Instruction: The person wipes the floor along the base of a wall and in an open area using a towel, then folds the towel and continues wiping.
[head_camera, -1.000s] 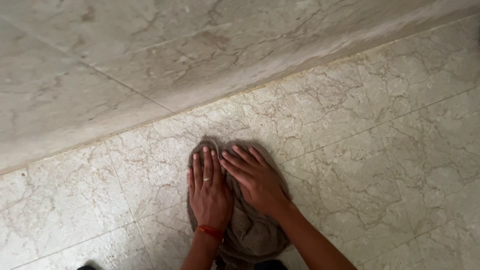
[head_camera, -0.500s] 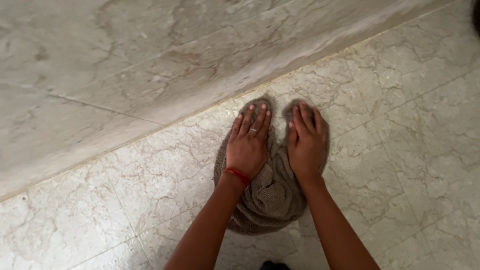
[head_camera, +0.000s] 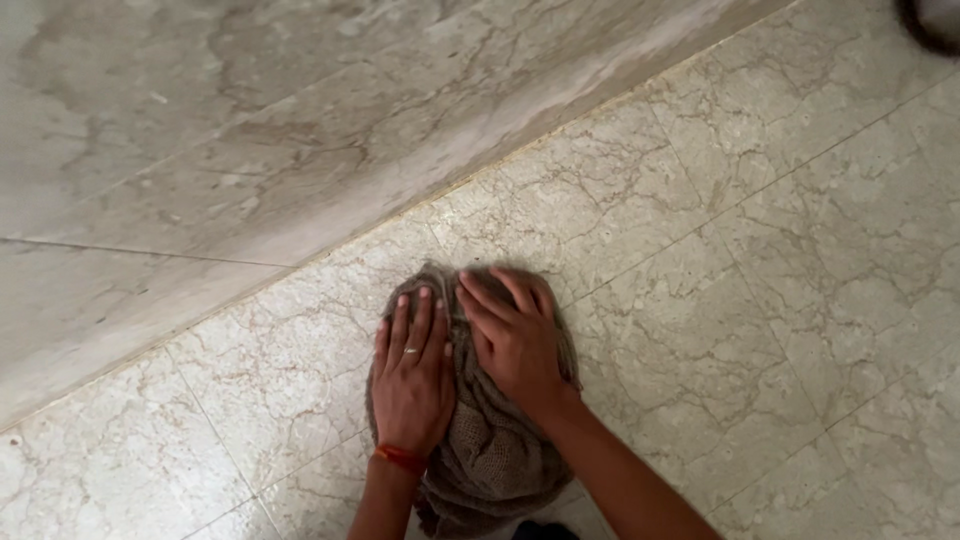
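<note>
step: wiping floor | cloth (head_camera: 485, 455): bunched on the tiles, near the wall (head_camera: 250, 130) base | left hand (head_camera: 412, 380): flat on cloth, fingers spread, gripping nothing | right hand (head_camera: 515, 345): flat, fingers extended, angled toward left | advice: likely best to press evenly with both palms, keep cloth spread, work along grout line (head_camera: 700, 225)

Both forearms are bare — no sleeves reach into view. The left hand (head_camera: 412, 385) wears 1 thin silver-coloured ring (head_camera: 410, 351) on a finger and a red thread band (head_camera: 402, 458) around the wrist. The right hand (head_camera: 520, 345) wears nothing — no ring, no band.
</note>
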